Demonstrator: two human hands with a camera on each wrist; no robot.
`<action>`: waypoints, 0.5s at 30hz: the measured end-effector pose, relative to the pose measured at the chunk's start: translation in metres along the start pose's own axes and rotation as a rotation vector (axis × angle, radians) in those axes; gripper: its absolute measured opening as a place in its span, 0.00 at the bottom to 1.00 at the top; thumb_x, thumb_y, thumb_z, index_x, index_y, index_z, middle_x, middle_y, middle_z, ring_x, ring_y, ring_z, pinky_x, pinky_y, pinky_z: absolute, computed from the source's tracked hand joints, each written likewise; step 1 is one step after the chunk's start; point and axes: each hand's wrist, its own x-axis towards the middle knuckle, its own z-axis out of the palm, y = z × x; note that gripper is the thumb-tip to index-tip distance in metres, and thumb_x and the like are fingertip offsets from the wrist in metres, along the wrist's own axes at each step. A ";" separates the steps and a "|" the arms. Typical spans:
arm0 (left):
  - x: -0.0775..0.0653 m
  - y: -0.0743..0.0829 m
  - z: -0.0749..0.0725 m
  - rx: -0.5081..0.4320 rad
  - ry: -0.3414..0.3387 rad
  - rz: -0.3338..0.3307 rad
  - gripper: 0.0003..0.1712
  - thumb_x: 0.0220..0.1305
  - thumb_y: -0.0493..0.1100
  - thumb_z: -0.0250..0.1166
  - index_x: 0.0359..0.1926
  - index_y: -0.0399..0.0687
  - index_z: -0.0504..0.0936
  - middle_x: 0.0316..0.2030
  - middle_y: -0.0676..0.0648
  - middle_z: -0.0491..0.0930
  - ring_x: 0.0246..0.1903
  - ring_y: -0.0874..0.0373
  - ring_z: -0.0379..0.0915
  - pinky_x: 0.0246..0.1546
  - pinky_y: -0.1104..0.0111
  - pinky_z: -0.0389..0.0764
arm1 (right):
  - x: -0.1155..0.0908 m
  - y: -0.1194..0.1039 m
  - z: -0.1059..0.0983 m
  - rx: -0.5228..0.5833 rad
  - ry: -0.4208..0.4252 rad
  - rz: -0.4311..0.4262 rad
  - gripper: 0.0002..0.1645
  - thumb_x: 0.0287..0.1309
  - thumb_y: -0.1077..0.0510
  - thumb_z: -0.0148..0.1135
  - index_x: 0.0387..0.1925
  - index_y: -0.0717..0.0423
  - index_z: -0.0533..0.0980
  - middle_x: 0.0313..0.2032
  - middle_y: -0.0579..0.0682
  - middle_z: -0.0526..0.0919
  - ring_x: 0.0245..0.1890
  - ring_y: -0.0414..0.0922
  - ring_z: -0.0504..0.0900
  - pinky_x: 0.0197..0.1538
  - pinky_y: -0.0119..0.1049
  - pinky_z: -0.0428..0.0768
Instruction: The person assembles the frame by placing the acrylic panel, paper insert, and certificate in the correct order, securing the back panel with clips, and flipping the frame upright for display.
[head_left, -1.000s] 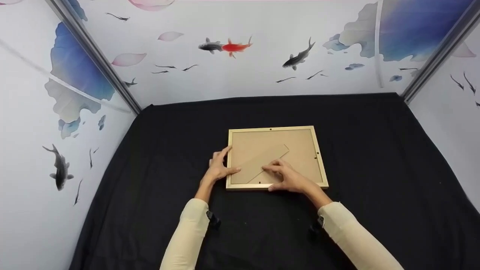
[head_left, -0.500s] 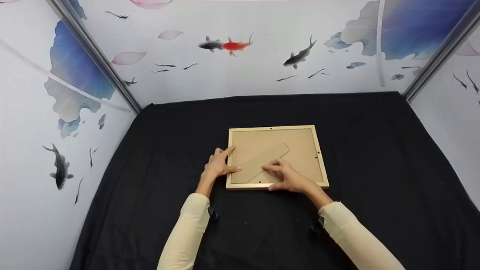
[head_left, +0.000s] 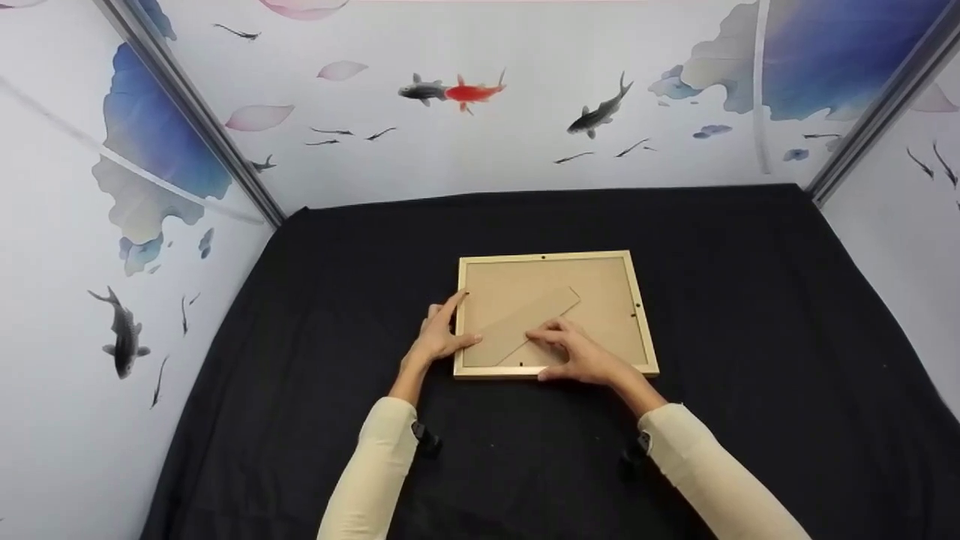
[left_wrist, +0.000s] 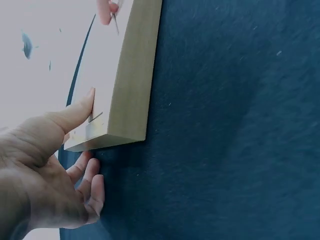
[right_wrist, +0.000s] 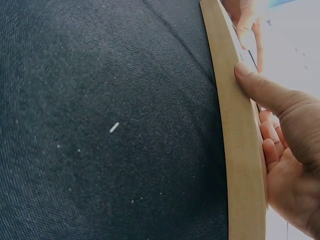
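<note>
A picture frame with a pale wooden rim lies face down, its brown backboard up. A slanted easel stand crosses the backboard. My left hand holds the frame's left side, thumb over the rim onto the board. In the left wrist view, the other fingers of this hand are bent beside the frame's outer side. My right hand has its fingertips curled at the stand's lower edge. In the right wrist view, the thumb of the right hand presses the frame's front rim. What lies under the frame is hidden.
Black cloth covers the table under the frame. White panels printed with fish and leaves stand at the back and both sides, joined by grey metal posts. A small white speck lies on the cloth.
My left hand shifts slightly on the frame's left side, its index fingertip moving a little. The frame, the stand and my right hand stay essentially in place.
</note>
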 end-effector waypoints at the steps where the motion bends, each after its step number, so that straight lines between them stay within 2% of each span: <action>1: -0.002 -0.002 0.001 -0.036 0.012 0.008 0.50 0.61 0.43 0.75 0.78 0.44 0.58 0.57 0.34 0.65 0.51 0.40 0.66 0.53 0.50 0.71 | 0.000 0.000 0.000 0.007 -0.003 0.000 0.42 0.52 0.52 0.80 0.67 0.59 0.75 0.56 0.54 0.71 0.51 0.51 0.69 0.54 0.49 0.70; 4: -0.009 -0.007 0.001 -0.133 0.029 0.006 0.43 0.66 0.38 0.70 0.76 0.35 0.59 0.57 0.33 0.69 0.50 0.41 0.71 0.51 0.52 0.75 | 0.001 0.000 -0.001 0.028 -0.010 0.008 0.40 0.55 0.52 0.78 0.67 0.59 0.74 0.57 0.55 0.72 0.51 0.52 0.70 0.53 0.47 0.71; 7: -0.015 -0.011 0.000 -0.190 0.036 0.003 0.33 0.70 0.35 0.65 0.70 0.28 0.65 0.55 0.33 0.73 0.50 0.41 0.75 0.50 0.53 0.78 | 0.004 -0.002 -0.003 0.033 -0.011 0.010 0.36 0.57 0.55 0.77 0.65 0.61 0.75 0.55 0.57 0.73 0.50 0.52 0.72 0.52 0.47 0.74; 10: -0.019 -0.014 0.000 -0.219 0.050 0.009 0.25 0.71 0.34 0.63 0.65 0.28 0.72 0.53 0.33 0.77 0.50 0.41 0.77 0.51 0.54 0.79 | 0.009 -0.008 -0.007 0.011 -0.017 0.009 0.32 0.57 0.60 0.76 0.62 0.64 0.77 0.51 0.58 0.75 0.47 0.53 0.75 0.49 0.48 0.75; 15: -0.019 -0.020 0.004 -0.263 0.094 0.028 0.22 0.70 0.33 0.65 0.61 0.28 0.76 0.50 0.33 0.80 0.48 0.42 0.79 0.50 0.54 0.79 | 0.022 -0.020 -0.008 -0.051 -0.009 0.053 0.27 0.55 0.64 0.76 0.56 0.64 0.79 0.44 0.58 0.75 0.42 0.53 0.76 0.47 0.49 0.77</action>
